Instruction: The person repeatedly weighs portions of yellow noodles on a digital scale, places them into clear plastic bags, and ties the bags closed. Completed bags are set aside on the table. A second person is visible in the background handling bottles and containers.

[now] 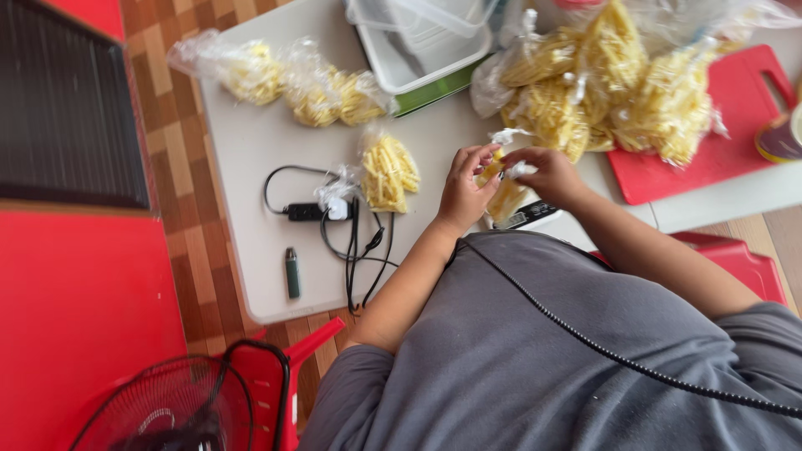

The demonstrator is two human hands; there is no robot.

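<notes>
Plastic bag of fries [505, 196] gripped by left hand [464, 192], right hand [547, 174].

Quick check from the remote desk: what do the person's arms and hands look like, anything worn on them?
Both arms are bare from the elbow down. Short grey sleeves of a loose grey shirt cover the upper arms. The left hand and right hand have no gloves; no rings or watch show. A black coiled cable runs across the shirt.
</notes>
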